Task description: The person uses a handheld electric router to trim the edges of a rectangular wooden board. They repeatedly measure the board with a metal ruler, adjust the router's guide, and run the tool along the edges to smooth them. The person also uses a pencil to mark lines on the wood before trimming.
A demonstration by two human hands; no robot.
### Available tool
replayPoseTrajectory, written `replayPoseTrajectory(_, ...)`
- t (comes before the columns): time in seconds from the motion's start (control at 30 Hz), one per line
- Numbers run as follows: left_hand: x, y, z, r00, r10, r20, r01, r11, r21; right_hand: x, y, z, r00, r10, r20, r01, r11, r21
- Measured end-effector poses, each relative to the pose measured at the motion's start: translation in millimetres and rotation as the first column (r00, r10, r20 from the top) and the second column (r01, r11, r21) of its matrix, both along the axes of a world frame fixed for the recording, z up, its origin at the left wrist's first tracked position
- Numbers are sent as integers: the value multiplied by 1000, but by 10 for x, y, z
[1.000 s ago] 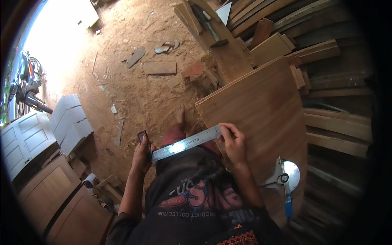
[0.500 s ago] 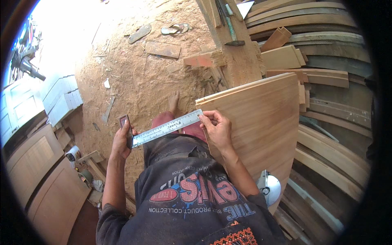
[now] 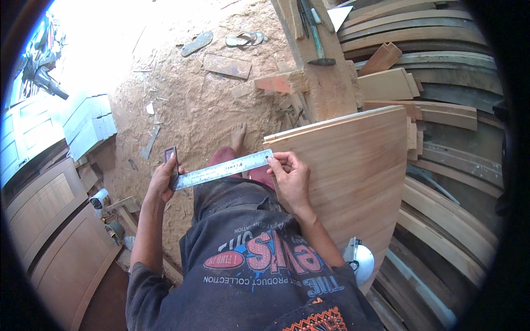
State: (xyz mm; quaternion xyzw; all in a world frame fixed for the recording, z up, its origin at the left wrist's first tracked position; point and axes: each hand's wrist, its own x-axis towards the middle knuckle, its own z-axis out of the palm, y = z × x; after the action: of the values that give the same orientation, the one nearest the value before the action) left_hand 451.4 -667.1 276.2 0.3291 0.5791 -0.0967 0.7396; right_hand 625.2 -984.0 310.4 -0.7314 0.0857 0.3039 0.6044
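Linking left hand (image 3: 161, 180), right hand (image 3: 292, 177): try square (image 3: 223, 170), silvery blade (image 3: 210, 173), dark handle (image 3: 173, 154).

We hold a metal-bladed try square (image 3: 226, 169) between our two hands, just over our lap.
Our left hand (image 3: 162, 179) grips its dark stock (image 3: 175, 169), while our right hand (image 3: 291, 175) pinches the blade's far end between thumb and fingers. Our right forearm crosses in front of a broad wooden panel (image 3: 353, 176), and beyond that panel's top edge a green-handled hammer (image 3: 319, 48) rests on a plank (image 3: 332, 91). Long boards (image 3: 450, 116) are stacked to our right; a white panelled door (image 3: 33, 135) is to our left. Two flip-flops (image 3: 197, 43) lie on the ground past our bare foot (image 3: 238, 137).
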Motion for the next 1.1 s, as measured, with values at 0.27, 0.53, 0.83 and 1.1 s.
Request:
replayPoseTrajectory(0.27,47,25,-71,1000,-25,-3,25,1000,-4,-19,-2,-44,1000,-14,9,14,1000,9)
replayPoseTrajectory(0.53,47,59,-119,1000,-31,-6,30,999,-14,6,2,28,1000,14,-27,-14,1000,-3)
replayPoseTrajectory(0.83,40,90,-147,1000,-23,16,23,999,-34,16,2,25,999,5,-53,-3,1000,25)
replayPoseTrajectory(1.1,75,67,-91,1000,-10,12,10,1000,-27,6,1,-7,999,-6,-51,8,1000,30)
